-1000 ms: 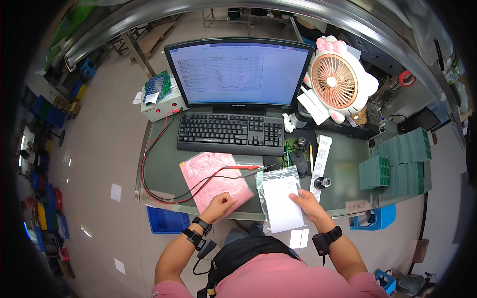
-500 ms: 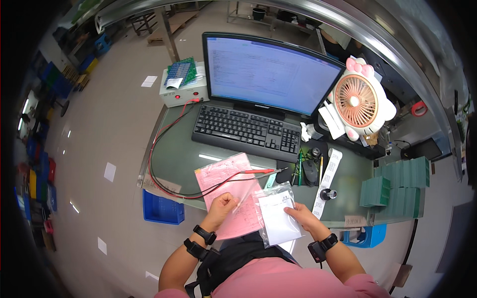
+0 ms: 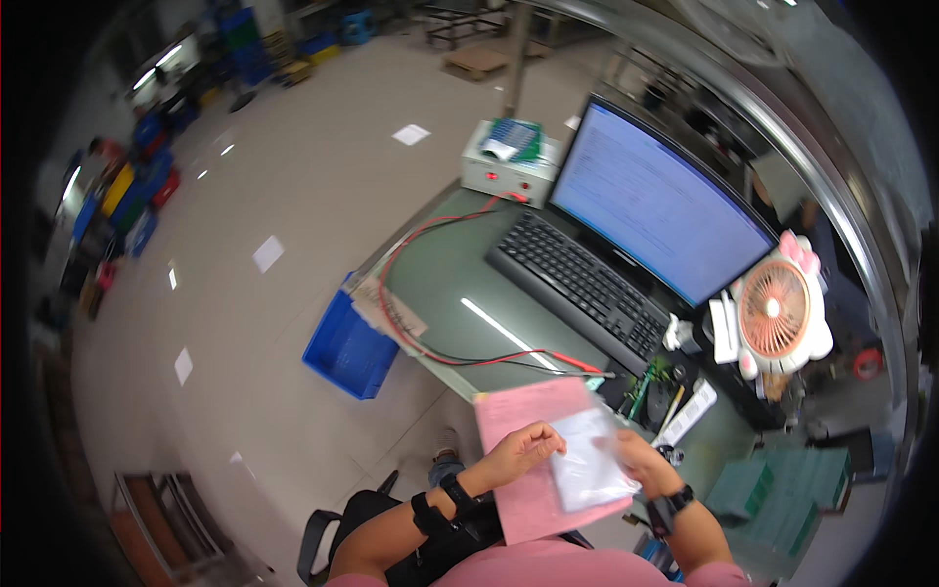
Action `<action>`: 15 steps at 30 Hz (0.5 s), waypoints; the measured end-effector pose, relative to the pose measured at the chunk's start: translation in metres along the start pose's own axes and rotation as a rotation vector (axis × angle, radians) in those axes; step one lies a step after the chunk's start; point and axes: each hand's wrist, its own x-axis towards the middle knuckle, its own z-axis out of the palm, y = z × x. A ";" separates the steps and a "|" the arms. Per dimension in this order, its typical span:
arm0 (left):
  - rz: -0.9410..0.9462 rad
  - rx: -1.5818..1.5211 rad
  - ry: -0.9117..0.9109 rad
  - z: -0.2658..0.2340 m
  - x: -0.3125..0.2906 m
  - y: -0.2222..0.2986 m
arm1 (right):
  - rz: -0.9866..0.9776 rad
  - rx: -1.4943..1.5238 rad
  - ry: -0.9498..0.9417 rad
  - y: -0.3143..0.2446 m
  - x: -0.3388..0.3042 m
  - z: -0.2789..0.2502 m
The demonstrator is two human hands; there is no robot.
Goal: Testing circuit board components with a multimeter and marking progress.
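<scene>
My left hand [image 3: 518, 452] grips a pink sheet-like bag [image 3: 533, 470], lifted off the desk toward my chest. My right hand [image 3: 644, 460] holds a clear plastic bag [image 3: 590, 460] with a white sheet inside, lying on top of the pink bag. Both wrists wear dark bands. Both bags sit between my two hands above the near desk edge.
A green desk [image 3: 450, 284] carries a black keyboard [image 3: 582, 289], a lit monitor [image 3: 655, 205], a pink fan [image 3: 778, 313], red and black cables [image 3: 430, 342] and a white power box [image 3: 509, 166]. A blue bin [image 3: 347, 347] stands on the floor at left. Green trays [image 3: 782, 489] are at right.
Both bags have been lifted off the desk and brought closer to my body. My head has turned left, so the desk has shifted to the right of the view.
</scene>
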 end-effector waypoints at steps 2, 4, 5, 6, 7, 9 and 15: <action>0.150 0.215 0.178 -0.009 -0.019 -0.007 | -0.061 0.029 0.083 -0.028 -0.058 0.003; 0.256 0.356 0.555 -0.006 -0.029 -0.003 | -0.148 -0.047 0.173 -0.042 -0.103 -0.012; 0.217 0.247 0.563 -0.005 -0.035 -0.004 | -0.294 0.157 0.296 -0.030 -0.107 -0.019; 0.174 0.276 0.517 -0.006 -0.039 -0.006 | -0.428 0.184 0.335 -0.025 -0.117 -0.029; 0.019 0.120 0.472 -0.006 -0.041 -0.009 | -0.413 0.158 0.277 -0.027 -0.105 -0.029; -0.085 -0.042 0.459 0.000 -0.055 0.005 | -0.455 0.073 0.216 -0.040 -0.106 -0.007; 0.304 -0.518 0.184 -0.011 -0.135 0.079 | -0.593 -0.200 -0.028 -0.079 -0.092 0.104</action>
